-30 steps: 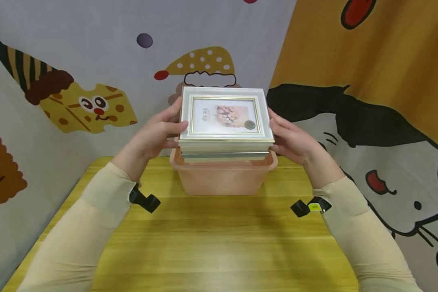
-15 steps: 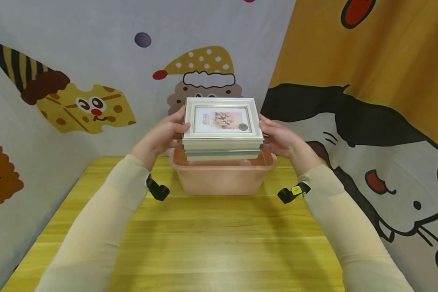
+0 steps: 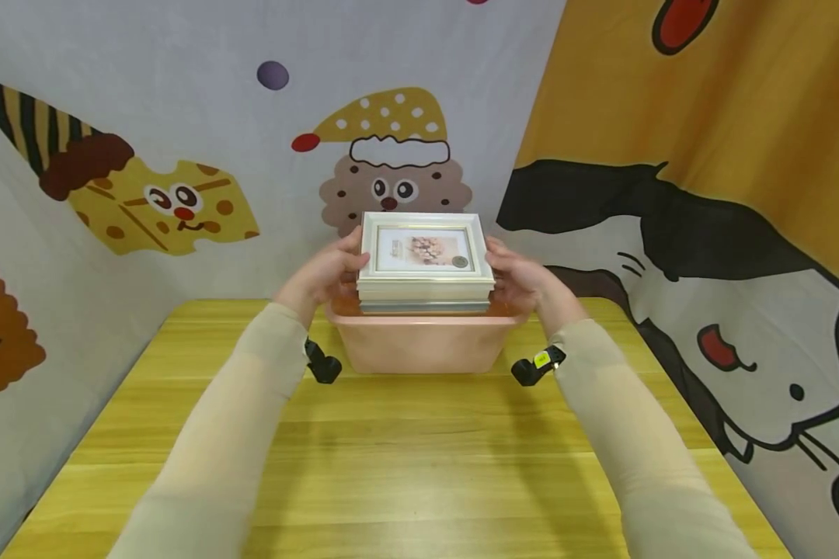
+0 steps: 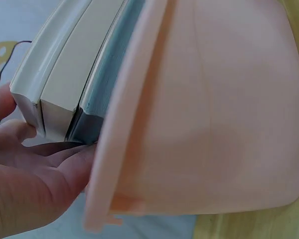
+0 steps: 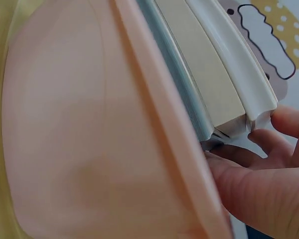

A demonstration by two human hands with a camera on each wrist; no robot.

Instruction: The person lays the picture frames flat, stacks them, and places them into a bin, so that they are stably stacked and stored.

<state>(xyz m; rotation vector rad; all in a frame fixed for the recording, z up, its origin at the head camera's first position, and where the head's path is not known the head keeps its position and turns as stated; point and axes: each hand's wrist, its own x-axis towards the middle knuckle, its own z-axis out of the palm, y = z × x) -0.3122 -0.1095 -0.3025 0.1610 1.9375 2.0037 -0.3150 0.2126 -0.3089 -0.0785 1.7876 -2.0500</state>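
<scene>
A stack of picture frames (image 3: 426, 250) is held level between both hands, over the mouth of a pink plastic basin (image 3: 419, 345). The top one is white with a thin gold line and a floral print; a blue-grey frame (image 4: 107, 74) lies beneath it. My left hand (image 3: 332, 268) grips the stack's left end, fingers curled under and thumb near the top edge. On the opposite end my right hand (image 3: 520, 279) holds it the same way. The lower part of the stack dips behind the basin's front rim (image 5: 164, 109), which hides its underside.
The basin stands on a yellow wood-grain table (image 3: 405, 466) near its far edge. Behind hangs a cartoon-printed curtain (image 3: 217, 116), close to the basin's back side. Black wrist cameras (image 3: 324, 363) hang from both sleeves.
Both hands have moved away from the body and then down with the frames, from above the basin to its rim. The basin has stayed in place.
</scene>
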